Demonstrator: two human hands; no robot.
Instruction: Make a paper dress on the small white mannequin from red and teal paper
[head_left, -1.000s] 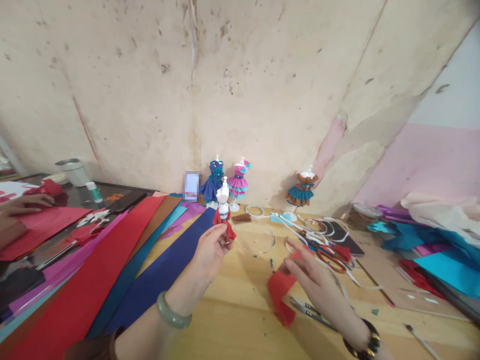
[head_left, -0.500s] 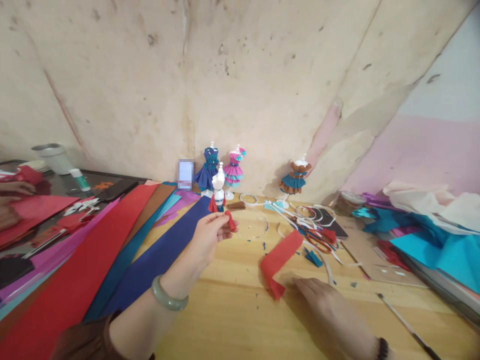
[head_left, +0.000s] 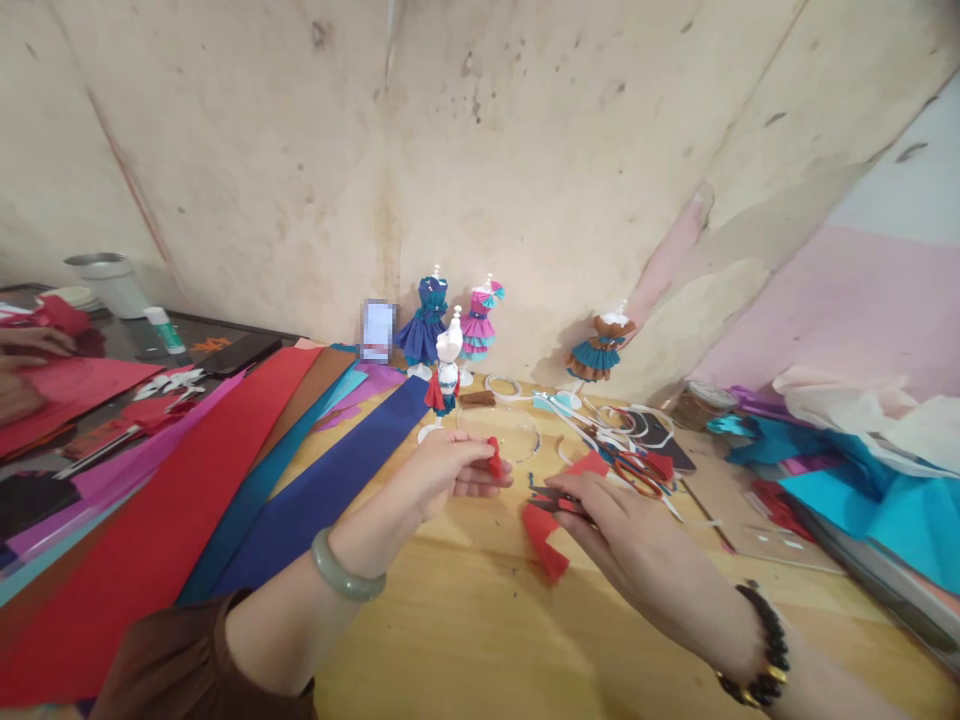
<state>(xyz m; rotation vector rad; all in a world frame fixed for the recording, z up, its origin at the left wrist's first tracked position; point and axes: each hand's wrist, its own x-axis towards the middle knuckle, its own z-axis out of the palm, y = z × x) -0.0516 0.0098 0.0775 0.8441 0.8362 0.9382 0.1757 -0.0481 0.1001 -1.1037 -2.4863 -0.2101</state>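
Observation:
My left hand (head_left: 446,470) pinches a small folded red piece (head_left: 495,460), which looks like crepe paper, between thumb and fingers. Opposite it, my right hand (head_left: 619,515) grips small dark-bladed scissors (head_left: 551,496); their blades point left toward the red piece, a short gap apart from it. Most of their handle is hidden in my palm. Under the blades a red strip (head_left: 546,550) lies bent on the table. Just beyond my left hand stands a small white mannequin (head_left: 449,345) with a red and dark teal skirt (head_left: 444,402).
Dressed miniature mannequins stand along the wall: a blue one (head_left: 424,320), a pink one (head_left: 478,320) and a brown-and-teal one (head_left: 600,350). Long coloured sheets lie left, including a red sheet (head_left: 180,520). Orange-handled scissors (head_left: 637,478) sit among white cords. Another person's hand (head_left: 19,390) is far left.
My right hand has risen from the table at lower right and now holds the small scissors. My left hand has shifted slightly right with the red piece. The view has tilted slightly.

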